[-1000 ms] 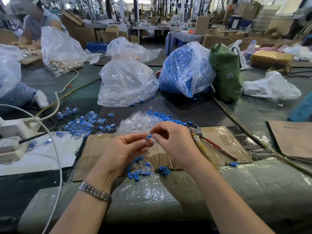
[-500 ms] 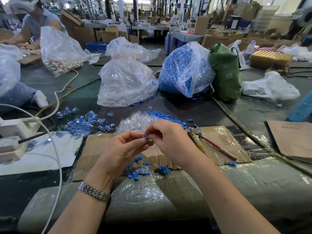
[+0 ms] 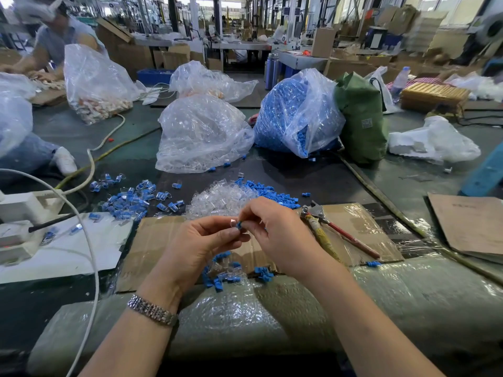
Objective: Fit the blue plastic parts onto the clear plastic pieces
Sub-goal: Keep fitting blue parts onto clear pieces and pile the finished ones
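My left hand (image 3: 201, 246) pinches a small clear plastic piece (image 3: 233, 222) between thumb and fingertips. My right hand (image 3: 280, 235) pinches a blue plastic part (image 3: 239, 225) and holds it against that clear piece above the cardboard sheet (image 3: 163, 240). Just behind the hands lies a heap of clear pieces (image 3: 217, 198), with loose blue parts (image 3: 269, 193) beside it. Several joined blue-and-clear pieces (image 3: 128, 198) are scattered to the left. A small mixed cluster (image 3: 221, 274) lies under my hands.
Pliers (image 3: 334, 229) with red and yellow handles lie right of my hands. Behind stand a clear-piece bag (image 3: 201, 134), a blue-part bag (image 3: 294, 112) and a green bag (image 3: 362, 118). White cable (image 3: 89, 240) and a white box (image 3: 21, 213) sit left. Another person works far left.
Both hands stayed together above the cardboard and shifted slightly left. The blue part remains pressed against the clear piece between the fingertips.
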`<state>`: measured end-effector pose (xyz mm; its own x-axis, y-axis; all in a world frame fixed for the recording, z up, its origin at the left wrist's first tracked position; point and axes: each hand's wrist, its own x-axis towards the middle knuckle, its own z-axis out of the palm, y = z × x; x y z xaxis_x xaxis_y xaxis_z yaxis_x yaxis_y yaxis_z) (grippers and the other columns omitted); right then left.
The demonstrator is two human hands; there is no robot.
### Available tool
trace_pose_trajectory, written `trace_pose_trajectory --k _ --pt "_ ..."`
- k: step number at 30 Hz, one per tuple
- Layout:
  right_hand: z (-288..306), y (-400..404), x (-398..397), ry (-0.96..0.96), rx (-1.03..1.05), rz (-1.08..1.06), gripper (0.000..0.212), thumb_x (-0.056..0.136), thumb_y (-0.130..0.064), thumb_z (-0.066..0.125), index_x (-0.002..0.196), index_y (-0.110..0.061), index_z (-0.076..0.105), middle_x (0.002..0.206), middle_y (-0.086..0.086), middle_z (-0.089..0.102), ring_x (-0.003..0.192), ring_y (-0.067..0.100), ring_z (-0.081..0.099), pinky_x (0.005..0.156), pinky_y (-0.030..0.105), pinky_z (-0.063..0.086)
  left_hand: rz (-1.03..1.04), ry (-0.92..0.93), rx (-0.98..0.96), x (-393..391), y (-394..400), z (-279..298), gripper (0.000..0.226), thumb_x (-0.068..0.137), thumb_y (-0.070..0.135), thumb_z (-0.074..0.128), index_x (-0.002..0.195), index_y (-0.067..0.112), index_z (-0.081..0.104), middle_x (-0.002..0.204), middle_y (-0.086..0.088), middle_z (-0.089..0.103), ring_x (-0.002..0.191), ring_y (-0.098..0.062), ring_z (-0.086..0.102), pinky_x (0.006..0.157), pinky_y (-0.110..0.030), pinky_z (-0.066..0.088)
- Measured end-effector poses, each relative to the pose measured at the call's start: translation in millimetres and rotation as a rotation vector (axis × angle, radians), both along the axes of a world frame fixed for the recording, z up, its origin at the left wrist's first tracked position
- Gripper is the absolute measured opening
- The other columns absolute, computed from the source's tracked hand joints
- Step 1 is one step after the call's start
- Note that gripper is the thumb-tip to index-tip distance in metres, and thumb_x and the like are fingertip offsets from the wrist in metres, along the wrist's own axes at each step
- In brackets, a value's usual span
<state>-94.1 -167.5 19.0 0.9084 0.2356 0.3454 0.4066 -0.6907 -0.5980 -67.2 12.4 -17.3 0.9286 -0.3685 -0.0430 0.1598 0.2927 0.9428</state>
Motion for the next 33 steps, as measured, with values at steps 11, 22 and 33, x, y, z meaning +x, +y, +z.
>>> trace_pose_trajectory --k 11,22,33 --pt "-2.5 -3.9 2.4 0.033 0.022 0.015 0.006 0.098 -0.017 0.063 0.099 -0.022 0.064 0.093 -0.012 0.062 0.086 0.004 0.058 0.076 0.02 0.048 0.009 -0.023 0.024 0.0 1.0 -1.3 0.034 0.067 0.018 0.083 0.1 0.007 0.08 0.106 -0.022 0.075 0.1 -0.033 0.075 0.081 -0.028 0.061" --pt "-13.6 -68.4 20.7 0.538 -0.632 -0.74 0.052 0.098 -0.033 0.058 0.14 -0.004 0.047 0.136 0.02 0.046 0.127 0.035 0.044 0.103 0.047 0.044 0.061 0.007 -0.027 7.0 0.8 -6.3 0.028 0.075 0.01 0.077 0.102 0.007 0.08 0.106 -0.023 0.075 0.094 -0.03 0.075 0.078 -0.027 0.061" --pt "5.1 -75.1 24.7 0.436 -0.369 -0.672 0.022 0.1 -0.029 0.055 0.105 -0.008 0.06 0.092 0.009 0.057 0.088 0.025 0.055 0.075 0.035 0.046 0.084 0.063 -0.131 12.1 2.4 -10.1 0.029 0.075 0.006 0.079 0.104 0.002 0.078 0.113 -0.026 0.072 0.096 -0.03 0.074 0.078 -0.027 0.061"
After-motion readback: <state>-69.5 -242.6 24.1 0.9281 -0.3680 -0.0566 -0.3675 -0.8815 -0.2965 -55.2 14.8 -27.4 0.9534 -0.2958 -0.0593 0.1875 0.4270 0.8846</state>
